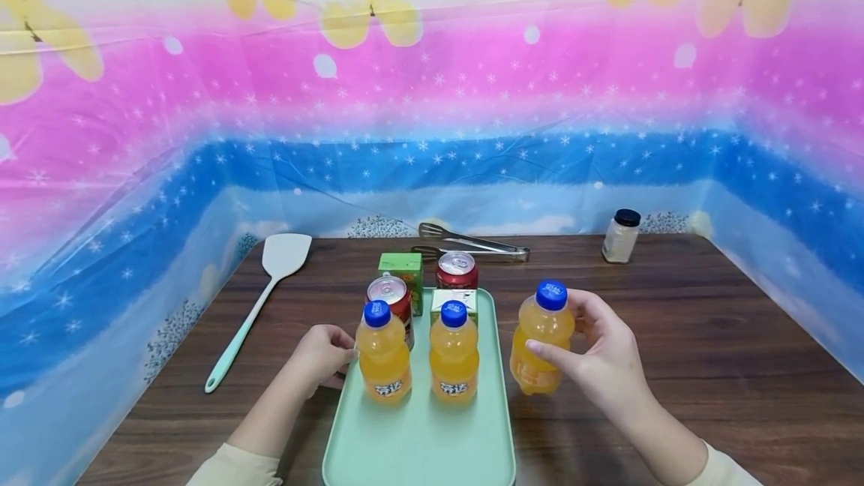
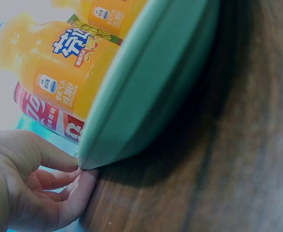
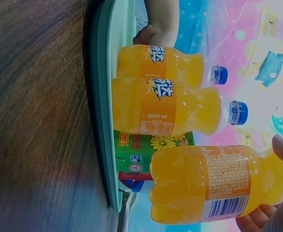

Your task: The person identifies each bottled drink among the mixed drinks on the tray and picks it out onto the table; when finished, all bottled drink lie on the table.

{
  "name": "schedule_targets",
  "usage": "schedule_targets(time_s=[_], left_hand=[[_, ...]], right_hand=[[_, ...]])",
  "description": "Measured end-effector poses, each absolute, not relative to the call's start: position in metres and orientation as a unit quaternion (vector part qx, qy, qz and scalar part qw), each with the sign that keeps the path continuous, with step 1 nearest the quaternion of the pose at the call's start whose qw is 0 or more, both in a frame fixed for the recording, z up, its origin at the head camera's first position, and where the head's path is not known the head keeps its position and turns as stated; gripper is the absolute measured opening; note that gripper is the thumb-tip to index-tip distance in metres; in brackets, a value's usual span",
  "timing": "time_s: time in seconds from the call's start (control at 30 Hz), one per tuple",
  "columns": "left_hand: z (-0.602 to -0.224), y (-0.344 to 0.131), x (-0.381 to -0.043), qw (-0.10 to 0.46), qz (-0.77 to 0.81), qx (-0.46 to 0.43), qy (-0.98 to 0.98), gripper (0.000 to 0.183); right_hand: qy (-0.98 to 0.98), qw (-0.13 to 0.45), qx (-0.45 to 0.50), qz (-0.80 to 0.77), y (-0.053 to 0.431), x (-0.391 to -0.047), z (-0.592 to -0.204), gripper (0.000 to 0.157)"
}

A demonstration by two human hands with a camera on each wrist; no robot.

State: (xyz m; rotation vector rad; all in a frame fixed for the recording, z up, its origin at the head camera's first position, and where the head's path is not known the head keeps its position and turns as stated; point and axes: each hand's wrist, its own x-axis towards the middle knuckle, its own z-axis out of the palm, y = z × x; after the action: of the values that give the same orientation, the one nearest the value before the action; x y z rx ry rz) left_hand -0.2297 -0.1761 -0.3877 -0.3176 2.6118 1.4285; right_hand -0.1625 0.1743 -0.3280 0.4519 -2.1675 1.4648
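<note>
My right hand [image 1: 604,351] grips an orange soda bottle [image 1: 540,340] with a blue cap, just right of the green tray [image 1: 418,448]. In the right wrist view, the base of this bottle [image 3: 180,186] is raised off the table. My left hand [image 1: 324,355] pinches the tray's left rim between thumb and fingers, as the left wrist view shows. Two similar orange soda bottles, one on the left [image 1: 385,358] and one on the right [image 1: 454,358], stand upright on the tray. Behind them are two red cans [image 1: 391,292] [image 1: 457,268] and two green drink cartons [image 1: 405,272] [image 1: 454,300], partly hidden.
A white spatula with a pale green handle [image 1: 259,310] lies on the left of the wooden table [image 1: 709,366]. Metal tongs [image 1: 486,246] lie at the back. A jar with a black lid [image 1: 621,237] stands at the back right. A printed cloth [image 1: 472,111] surrounds the table.
</note>
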Motion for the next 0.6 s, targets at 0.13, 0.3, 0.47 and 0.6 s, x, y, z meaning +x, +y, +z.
schedule_targets(time_s=[0.13, 0.3, 0.47, 0.6], left_hand=[[-0.3876, -0.1749, -0.2303, 0.074, 0.477, -0.108, 0.869, 0.008], [-0.3869, -0.1743, -0.2309, 0.076, 0.478, -0.112, 0.868, 0.008], [-0.3866, -0.1750, -0.2293, 0.076, 0.480, -0.108, 0.867, 0.007], [-0.3868, -0.1753, -0.2284, 0.074, 0.480, -0.106, 0.868, 0.007]], right_hand=[[-0.796, 0.238, 0.161, 0.533, 0.1746, -0.1637, -0.3278, 0.054], [-0.801, 0.236, 0.153, 0.528, 0.1741, -0.1657, -0.3277, 0.054], [-0.807, 0.236, 0.143, 0.523, 0.1738, -0.1672, -0.3276, 0.054], [-0.807, 0.237, 0.141, 0.522, 0.1739, -0.1688, -0.3279, 0.054]])
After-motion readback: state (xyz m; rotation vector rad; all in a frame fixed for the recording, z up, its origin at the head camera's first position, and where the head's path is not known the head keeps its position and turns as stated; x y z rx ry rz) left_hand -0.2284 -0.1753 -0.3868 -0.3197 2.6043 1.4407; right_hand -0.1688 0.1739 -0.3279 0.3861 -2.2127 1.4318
